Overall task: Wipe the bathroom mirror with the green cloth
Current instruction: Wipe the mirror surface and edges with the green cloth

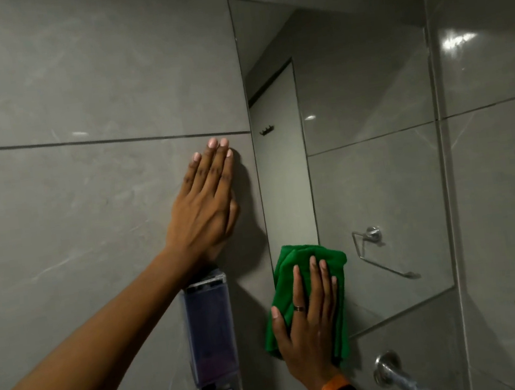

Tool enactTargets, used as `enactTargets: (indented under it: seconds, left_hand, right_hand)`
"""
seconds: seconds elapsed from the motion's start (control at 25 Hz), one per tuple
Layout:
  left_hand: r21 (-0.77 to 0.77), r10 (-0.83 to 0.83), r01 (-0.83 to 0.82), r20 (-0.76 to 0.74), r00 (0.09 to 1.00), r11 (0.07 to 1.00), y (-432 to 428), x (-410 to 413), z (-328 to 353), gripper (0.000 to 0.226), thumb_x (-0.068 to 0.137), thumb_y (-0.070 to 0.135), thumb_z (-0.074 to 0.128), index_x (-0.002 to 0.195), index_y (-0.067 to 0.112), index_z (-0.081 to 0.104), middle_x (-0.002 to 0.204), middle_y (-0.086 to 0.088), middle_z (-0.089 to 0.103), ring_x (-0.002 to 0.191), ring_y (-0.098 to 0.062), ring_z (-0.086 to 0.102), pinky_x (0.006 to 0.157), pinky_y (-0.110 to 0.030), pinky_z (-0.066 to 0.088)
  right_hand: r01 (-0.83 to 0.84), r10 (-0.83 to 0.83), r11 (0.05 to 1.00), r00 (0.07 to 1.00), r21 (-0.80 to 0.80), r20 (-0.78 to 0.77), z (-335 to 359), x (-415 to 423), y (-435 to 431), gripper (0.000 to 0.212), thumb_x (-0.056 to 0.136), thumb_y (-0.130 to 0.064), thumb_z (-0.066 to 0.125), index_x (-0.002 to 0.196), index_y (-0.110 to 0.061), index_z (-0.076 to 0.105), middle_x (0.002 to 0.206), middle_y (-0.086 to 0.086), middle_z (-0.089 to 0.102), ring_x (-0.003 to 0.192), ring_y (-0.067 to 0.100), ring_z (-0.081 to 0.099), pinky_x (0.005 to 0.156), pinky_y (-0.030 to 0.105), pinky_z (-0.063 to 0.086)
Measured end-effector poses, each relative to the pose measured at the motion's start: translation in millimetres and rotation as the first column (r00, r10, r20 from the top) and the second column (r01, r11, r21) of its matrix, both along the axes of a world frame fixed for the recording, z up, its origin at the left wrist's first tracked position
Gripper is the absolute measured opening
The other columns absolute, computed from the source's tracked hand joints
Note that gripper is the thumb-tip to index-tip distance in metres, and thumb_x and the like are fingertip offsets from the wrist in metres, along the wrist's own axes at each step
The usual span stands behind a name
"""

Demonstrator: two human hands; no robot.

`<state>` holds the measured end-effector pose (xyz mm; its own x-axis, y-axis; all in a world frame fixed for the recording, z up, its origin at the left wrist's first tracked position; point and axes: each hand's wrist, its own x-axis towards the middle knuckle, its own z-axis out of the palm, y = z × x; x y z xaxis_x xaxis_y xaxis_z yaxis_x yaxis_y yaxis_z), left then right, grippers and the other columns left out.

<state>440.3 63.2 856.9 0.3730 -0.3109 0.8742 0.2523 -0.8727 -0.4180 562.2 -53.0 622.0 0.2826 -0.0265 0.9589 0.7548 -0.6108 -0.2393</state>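
The right hand (309, 322) lies flat with fingers spread on the green cloth (309, 299), pressing it rather than gripping it, so the hand is open against the soft, folded microfibre; a thin ring sits on one finger and an orange and black band circles the wrist. The cloth covers the lower left corner of the mirror (372, 160), with its left folds hanging past the glass edge onto the wall. The mirror is a frameless rectangular pane, smooth and glossy, mounted on large grey stone-look tiles (72, 88) with thin dark grout lines. The left hand (208, 201) is released and flat, fingers together, palm against the tile just left of the mirror's edge, holding nothing. Directly below that wrist hangs a rectangular soap dispenser (211, 338) with a translucent body, purple liquid low inside and a grey push plate at its base. Reflected in the glass is a chrome wire holder (378, 251); a chrome pipe (394, 376) juts from the wall beneath the mirror
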Motion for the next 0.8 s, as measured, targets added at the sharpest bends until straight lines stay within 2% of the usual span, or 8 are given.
enactTargets:
  seconds: [0.2, 0.4, 0.68, 0.8]
  left_hand:
    - [-0.024, 0.004, -0.003, 0.011, 1.000, 1.000, 2.2, -1.8, 0.3, 0.069, 0.098, 0.030, 0.029, 0.158, -0.001, 0.014, 0.168, -0.021, 0.013, 0.157, -0.031, 0.006, 0.129, -0.045, 0.008]
    - [-0.059, 0.011, -0.008, 0.056, 0.998, 0.998, 9.1, -9.6, 19.6, 0.067, 0.098, 0.028, 0.027, 0.156, -0.004, 0.018, 0.166, -0.023, 0.017, 0.156, -0.034, 0.012, 0.128, -0.046, 0.009]
    - [-0.082, 0.078, -0.068, 0.136, 0.988, 0.994, 33.8, -31.8, 84.4, 0.065, 0.101, 0.027, 0.026, 0.158, -0.002, 0.015, 0.167, -0.023, 0.014, 0.156, -0.035, 0.009, 0.128, -0.045, 0.004]
    - [-0.099, 0.070, -0.060, 0.097, 0.993, 0.993, 39.1, -42.7, 111.6, 0.066, 0.101, 0.030, 0.023, 0.158, -0.001, 0.012, 0.168, -0.022, 0.010, 0.157, -0.035, 0.005, 0.127, -0.041, -0.002]
  right_hand:
    - [-0.069, 0.079, 0.995, 0.986, -0.072, 0.144, 77.9, -7.4, 7.5, 0.068, 0.104, -0.050, 0.033, 0.162, -0.015, 0.024, 0.172, 0.017, 0.018, 0.161, 0.037, 0.013, 0.128, 0.062, 0.019]
    - [-0.077, 0.103, 0.992, 0.957, -0.104, 0.272, 199.7, -12.3, 12.7, 0.068, 0.102, -0.039, 0.043, 0.163, -0.015, 0.027, 0.171, 0.019, 0.021, 0.161, 0.037, 0.017, 0.129, 0.060, 0.019]
    - [-0.117, 0.126, 0.992, 0.942, -0.046, 0.311, 350.6, -10.0, 19.4, 0.062, 0.102, -0.035, 0.040, 0.162, -0.018, 0.031, 0.171, 0.018, 0.025, 0.160, 0.038, 0.019, 0.131, 0.057, 0.014]
    - [-0.141, 0.156, 0.988, 0.939, -0.071, 0.307, 389.4, -15.3, 17.0, 0.061, 0.103, -0.030, 0.042, 0.162, -0.019, 0.030, 0.171, 0.016, 0.023, 0.160, 0.037, 0.018, 0.132, 0.055, 0.011]
